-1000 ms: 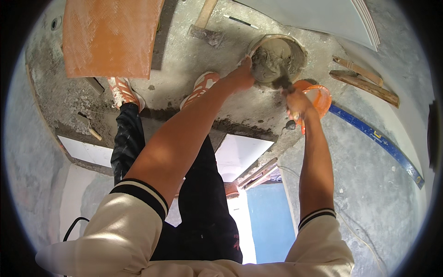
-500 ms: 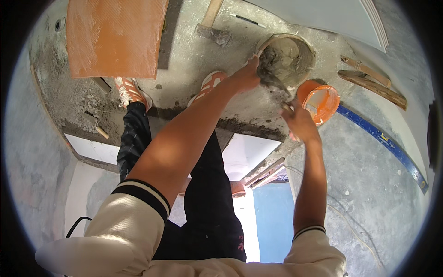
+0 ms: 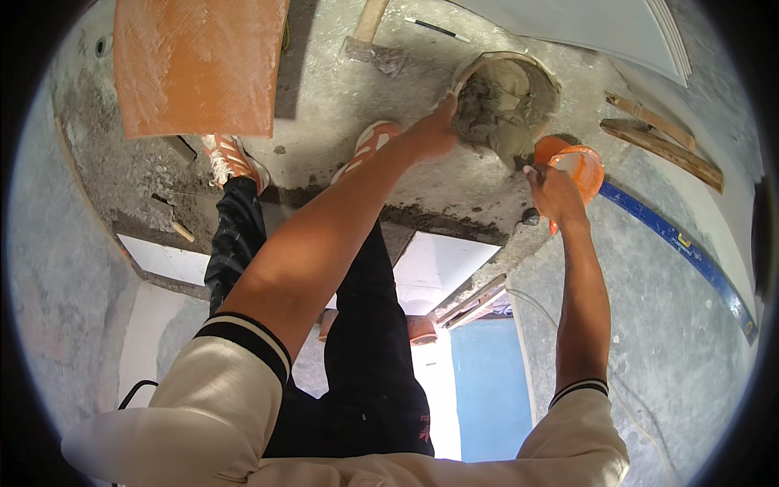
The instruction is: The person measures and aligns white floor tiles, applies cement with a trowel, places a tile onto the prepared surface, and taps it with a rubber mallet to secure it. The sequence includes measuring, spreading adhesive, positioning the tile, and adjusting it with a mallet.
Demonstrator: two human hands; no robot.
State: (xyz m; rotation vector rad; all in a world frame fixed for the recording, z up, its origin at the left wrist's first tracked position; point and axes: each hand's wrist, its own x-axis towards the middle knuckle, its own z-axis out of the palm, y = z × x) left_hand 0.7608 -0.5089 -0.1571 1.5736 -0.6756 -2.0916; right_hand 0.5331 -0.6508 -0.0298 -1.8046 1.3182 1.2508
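A round bucket (image 3: 459, 81) of wet grey mortar (image 3: 507, 93) stands on the floor ahead of me. My left hand (image 3: 436, 130) grips its near left rim, fingers partly hidden behind it. At the bucket's near right side, my right hand (image 3: 558, 195) is closed around the handle of a trowel, with an orange end below the fist. The mortar-smeared trowel blade (image 3: 514, 151) lies at the bucket's near edge. Right beside that hand is an orange container (image 3: 591, 166) with whitish stains; the hand partly covers it, and whether they touch I cannot tell.
An orange ribbed tile (image 3: 199, 69) stands at the far left. A wooden-handled hammer (image 3: 373, 55) and a marker (image 3: 436, 30) lie beyond my feet. To the right are wood pieces (image 3: 661, 150) and a blue spirit level (image 3: 682, 243). A white tile (image 3: 446, 268) lies nearer.
My right hand has moved right with the trowel, whose blade shifted from the bucket's near left toward its near right edge. A dark lump on the floor is now uncovered. My left hand stays on the rim.
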